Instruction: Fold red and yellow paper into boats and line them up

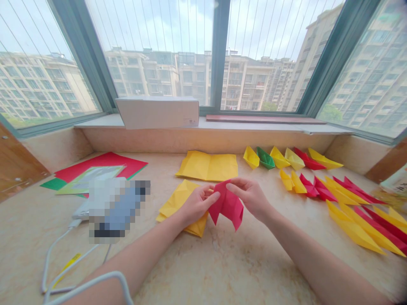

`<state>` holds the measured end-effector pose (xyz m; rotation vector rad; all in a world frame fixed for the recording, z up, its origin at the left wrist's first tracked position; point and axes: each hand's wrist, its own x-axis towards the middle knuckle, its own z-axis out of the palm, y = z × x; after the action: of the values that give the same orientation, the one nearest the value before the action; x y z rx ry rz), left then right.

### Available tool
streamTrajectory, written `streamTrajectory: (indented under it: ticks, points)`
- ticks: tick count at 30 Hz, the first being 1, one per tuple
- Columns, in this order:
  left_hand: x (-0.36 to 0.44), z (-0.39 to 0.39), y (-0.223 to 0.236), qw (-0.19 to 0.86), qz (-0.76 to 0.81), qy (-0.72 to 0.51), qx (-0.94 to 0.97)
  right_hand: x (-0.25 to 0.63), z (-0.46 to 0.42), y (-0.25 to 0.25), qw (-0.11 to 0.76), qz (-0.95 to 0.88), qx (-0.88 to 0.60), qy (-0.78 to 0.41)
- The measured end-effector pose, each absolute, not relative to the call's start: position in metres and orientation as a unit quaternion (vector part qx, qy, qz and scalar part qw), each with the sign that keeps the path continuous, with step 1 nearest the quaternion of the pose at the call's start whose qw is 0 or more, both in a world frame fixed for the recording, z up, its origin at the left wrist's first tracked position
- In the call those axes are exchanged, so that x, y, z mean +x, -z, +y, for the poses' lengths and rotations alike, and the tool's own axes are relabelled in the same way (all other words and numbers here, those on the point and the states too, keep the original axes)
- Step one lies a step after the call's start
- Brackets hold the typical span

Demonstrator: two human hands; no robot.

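Observation:
Between my two hands is a partly folded piece of red paper (pixel 227 206), raised above the counter with two pointed flaps hanging down. My left hand (pixel 199 203) pinches its left upper side, thumb in front. At the top right edge, the fingers and thumb of my right hand (pixel 249 195) are closed on the same paper. Under and behind my left hand lies a creased yellow sheet (pixel 176 201), partly covered by the hand. Farther back, another creased yellow sheet (pixel 208 166) rests flat near the wall.
Several folded paper boats (pixel 280 157) in yellow, green and red stand in rows at the right. Red paper sheets (pixel 104 165) lie at the back left, near a blurred device (pixel 122 212) and a white cable (pixel 47 258). A white box (pixel 157 112) sits on the windowsill.

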<state>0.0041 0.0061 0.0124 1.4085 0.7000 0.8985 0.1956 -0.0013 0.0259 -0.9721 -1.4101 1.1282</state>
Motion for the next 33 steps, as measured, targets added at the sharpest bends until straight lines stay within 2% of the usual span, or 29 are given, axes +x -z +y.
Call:
streamTrajectory:
  ticks: [6, 14, 28, 33]
  points:
    - [0.005, 0.008, -0.008, 0.569, 0.342, -0.426, 0.615, 0.188, -0.008, -0.023, 0.474, -0.622, -0.399, -0.479]
    - [0.005, 0.007, -0.01, 0.539, 0.339, -0.416, 0.649, 0.186, -0.01, -0.022, 0.479, -0.638, -0.408, -0.443]
    - [0.01, -0.002, -0.011, 0.603, 0.322, -0.41, 0.604, 0.187, -0.01, -0.02, 0.477, -0.645, -0.419, -0.426]
    - [0.007, -0.002, -0.014, 0.541, 0.335, -0.411, 0.653, 0.186, -0.011, -0.022, 0.479, -0.646, -0.427, -0.414]
